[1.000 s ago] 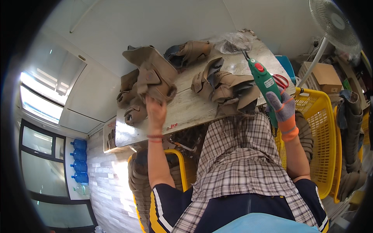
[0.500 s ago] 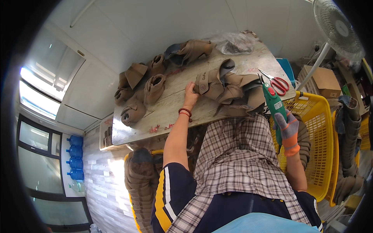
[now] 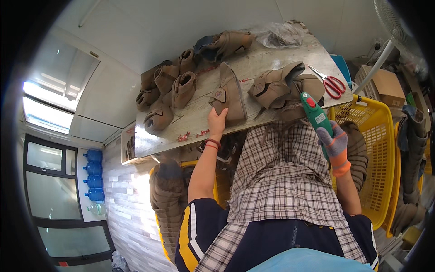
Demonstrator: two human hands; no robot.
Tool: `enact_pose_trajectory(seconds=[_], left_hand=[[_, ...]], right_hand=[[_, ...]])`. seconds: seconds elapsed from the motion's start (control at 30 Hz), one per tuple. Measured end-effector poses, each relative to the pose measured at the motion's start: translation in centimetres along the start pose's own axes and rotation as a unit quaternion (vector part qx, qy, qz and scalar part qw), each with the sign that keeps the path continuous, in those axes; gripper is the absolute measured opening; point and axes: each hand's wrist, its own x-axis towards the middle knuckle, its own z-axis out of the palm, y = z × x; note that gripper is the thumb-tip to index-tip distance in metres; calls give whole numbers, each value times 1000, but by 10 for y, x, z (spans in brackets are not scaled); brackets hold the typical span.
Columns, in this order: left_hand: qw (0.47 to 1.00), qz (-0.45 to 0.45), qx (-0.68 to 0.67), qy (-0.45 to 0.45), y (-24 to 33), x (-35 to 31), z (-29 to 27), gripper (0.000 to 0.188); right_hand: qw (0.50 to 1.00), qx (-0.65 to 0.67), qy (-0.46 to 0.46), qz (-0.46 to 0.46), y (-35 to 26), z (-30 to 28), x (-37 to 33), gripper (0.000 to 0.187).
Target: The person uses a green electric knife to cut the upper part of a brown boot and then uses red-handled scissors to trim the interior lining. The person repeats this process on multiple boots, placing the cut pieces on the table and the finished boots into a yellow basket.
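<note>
Near the table's front edge, my left hand (image 3: pixel 217 121) pinches the lower edge of a brown shoe upper (image 3: pixel 228 97), which is held up with a round emblem on its strap. Wrapped in a grey and orange glove, my right hand (image 3: pixel 334 144) grips a green handheld power tool (image 3: pixel 317 115) with a red button. Its thin tip points toward a heap of brown shoe uppers (image 3: pixel 283 88) at the front right of the table. Red-handled scissors (image 3: pixel 331 84) lie just beyond the tool.
Several rolled brown uppers (image 3: pixel 183 88) sit on the left of the worn table (image 3: pixel 258 54). A clear plastic bag (image 3: pixel 281 35) lies at the far edge. Yellow baskets (image 3: pixel 378 136) stand on the right, one (image 3: pixel 158 231) with stacked uppers on the left. A fan (image 3: pixel 392 20) is upper right.
My left hand has drawn one upper leftward, away from the heap, and it now stands apart. The tool in my right hand has shifted slightly. The whole view has moved a little.
</note>
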Motion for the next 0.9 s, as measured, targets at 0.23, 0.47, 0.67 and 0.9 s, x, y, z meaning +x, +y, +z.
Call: enact_pose_trajectory(seconds=[0.23,0.47,0.67,0.9], left_hand=[[847,-102,-518,-55,139,3,-47,49],[780,-169,-599,-69,224,-18,-85,36],[718,-260,-639,-99,208,-24,-76,29],[695,-277,-655,-109,193,-27,-67,29]], right_hand=[[995,-96,-7,-30,9,-1,3,46],[934,-252,-1,-253,-15,9,-1,49],[875,-322,13,-362,-28,11,-8,53],[846,-354,20,-398,-11,2,-15,58]])
